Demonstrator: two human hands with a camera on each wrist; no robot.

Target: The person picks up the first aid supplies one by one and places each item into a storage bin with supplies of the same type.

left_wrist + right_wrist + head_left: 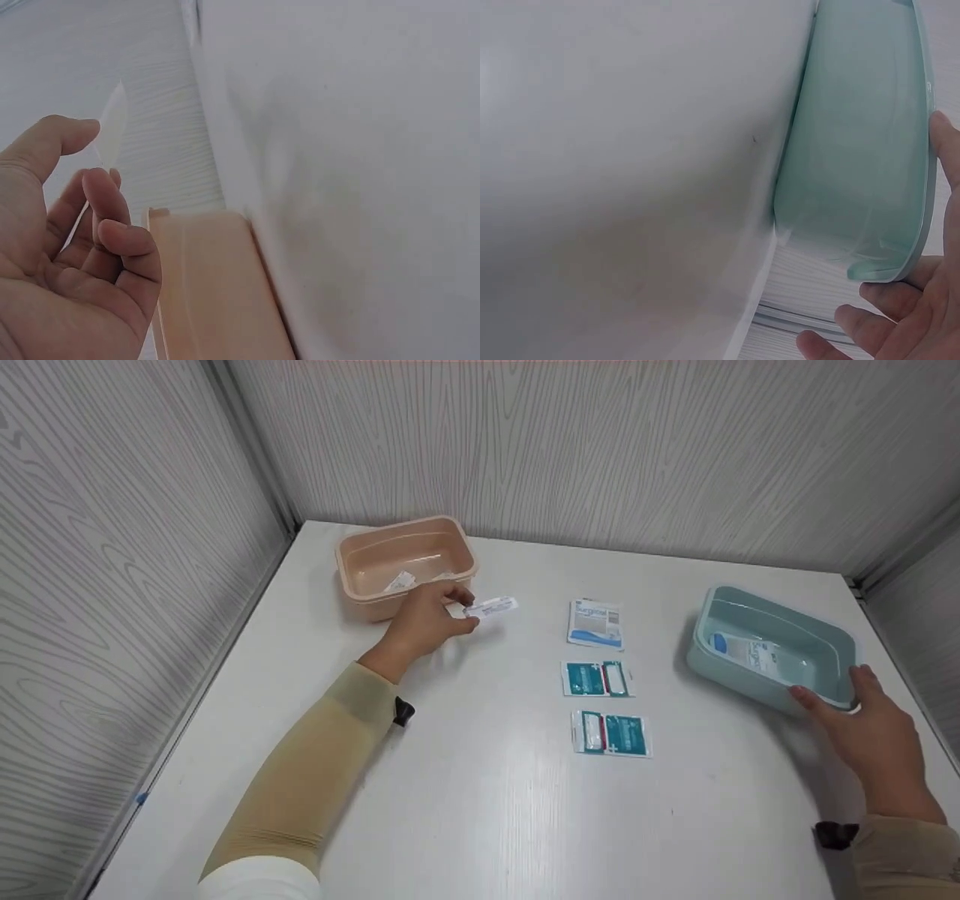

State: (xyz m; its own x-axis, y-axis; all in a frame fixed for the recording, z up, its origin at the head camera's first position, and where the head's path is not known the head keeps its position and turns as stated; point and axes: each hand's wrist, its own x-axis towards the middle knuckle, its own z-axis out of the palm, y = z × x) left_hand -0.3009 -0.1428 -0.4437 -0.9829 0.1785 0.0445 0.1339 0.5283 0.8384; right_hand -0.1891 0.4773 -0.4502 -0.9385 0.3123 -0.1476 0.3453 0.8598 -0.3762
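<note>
White table [465, 825], faint grain, far edge along the far wall [600, 457]. Left wall [112, 547] and right wall [926, 622] match it: pale grey wood-grain panels. Grey strips at the corners, far left [251, 446] and far right [911, 544]. Small blue spot [142, 798] by table's left edge. Light diffuse, soft glare on tabletop.

“Surgi…” on packets [596, 624], crosses on teal sachets [585, 679]

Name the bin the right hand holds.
The rectangular teal plastic bin, held at one corner by the right hand; the rectangular peach plastic bin stands farther left.
</note>
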